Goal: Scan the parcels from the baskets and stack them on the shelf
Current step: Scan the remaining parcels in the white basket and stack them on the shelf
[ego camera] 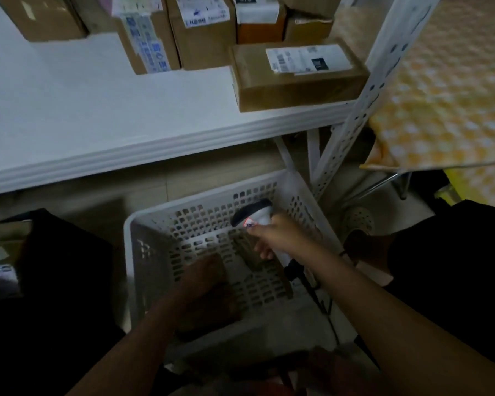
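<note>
Already several parcels (pixel 297 72) stand on the shelf (pixel 97 115) above the basket (pixel 303 192), so much of the stacking looks done, while at least one brown parcel (pixel 212 298) lies low in the basket, seemingly not yet scanned or shelved. Reaching down into the basket, the left hand (pixel 203 278) rests on that parcel, though blur hides whether its grip has closed. Just above the basket's far side, the right hand (pixel 280 238) has its fingers wrapped round the scanner (pixel 255 214), whose head tilts toward the shelf.

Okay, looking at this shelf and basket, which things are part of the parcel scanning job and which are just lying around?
Part of the job: scanner in the right hand; brown parcel under the left hand; white basket; shelf; labelled box already shelved.

Lying about: yellow patterned cloth; perforated slipper on the floor.
</note>
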